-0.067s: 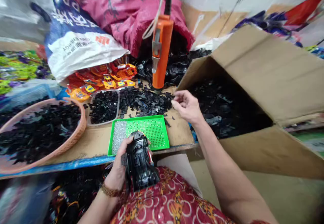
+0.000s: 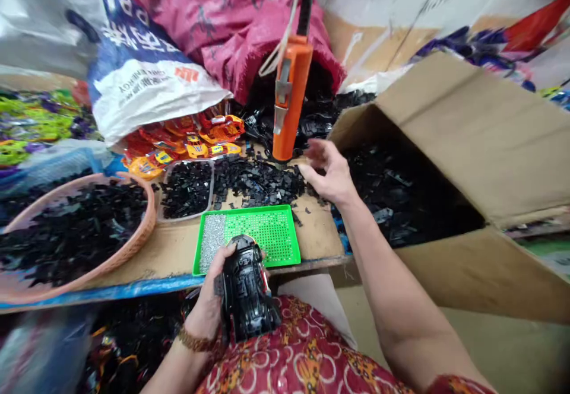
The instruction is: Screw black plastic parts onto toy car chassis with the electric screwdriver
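My left hand is closed around a toy car, its black underside turned up, over my lap. My right hand is raised just right of an orange electric screwdriver, fingers curved and apart, with nothing visible in them. The screwdriver hangs upright from above, its tip over a heap of small black plastic pieces. Directly behind the toy car lies a green tray with holes; small silvery screws fill its left end.
An open cardboard box of black parts stands on the right. At left are a pink basket and a clear container of black pieces. Orange car shells spill from a white-blue sack; a pink sack is behind.
My right hand has lifted slightly towards the screwdriver and its fingers have spread from a near pinch. The view has shifted a little. My left hand still holds the toy car.
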`<move>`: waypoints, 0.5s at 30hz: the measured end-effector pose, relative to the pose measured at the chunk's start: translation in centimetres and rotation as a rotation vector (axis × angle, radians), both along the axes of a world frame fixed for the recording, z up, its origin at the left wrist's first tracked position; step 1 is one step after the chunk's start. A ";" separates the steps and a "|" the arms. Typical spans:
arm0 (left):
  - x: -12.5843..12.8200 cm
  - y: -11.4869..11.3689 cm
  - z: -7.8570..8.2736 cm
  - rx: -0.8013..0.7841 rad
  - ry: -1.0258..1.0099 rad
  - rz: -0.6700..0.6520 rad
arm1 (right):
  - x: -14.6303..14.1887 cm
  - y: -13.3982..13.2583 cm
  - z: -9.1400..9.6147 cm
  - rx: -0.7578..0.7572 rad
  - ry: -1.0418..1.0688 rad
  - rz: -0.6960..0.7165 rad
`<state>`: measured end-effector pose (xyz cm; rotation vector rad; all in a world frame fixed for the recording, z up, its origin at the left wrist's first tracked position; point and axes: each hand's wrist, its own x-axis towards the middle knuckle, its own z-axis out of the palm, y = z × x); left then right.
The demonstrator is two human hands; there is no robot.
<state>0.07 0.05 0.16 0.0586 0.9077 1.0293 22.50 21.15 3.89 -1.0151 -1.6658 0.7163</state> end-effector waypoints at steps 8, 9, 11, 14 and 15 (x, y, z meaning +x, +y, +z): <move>-1.0 0.3 0.0 0.000 -0.052 0.007 | -5.1 3.9 0.7 0.195 0.154 0.201; -1.4 0.4 -0.1 0.011 -0.068 0.031 | -5.2 3.0 0.3 0.208 0.148 0.145; -2.3 0.8 -0.3 0.019 -0.102 0.004 | -4.8 0.8 0.1 0.236 0.133 0.045; -3.2 1.3 -0.5 0.017 -0.147 -0.121 | -3.7 -1.5 1.2 0.205 0.159 0.077; -3.3 1.4 -0.5 0.022 -0.156 -0.135 | -3.5 -1.8 1.9 0.134 0.183 0.177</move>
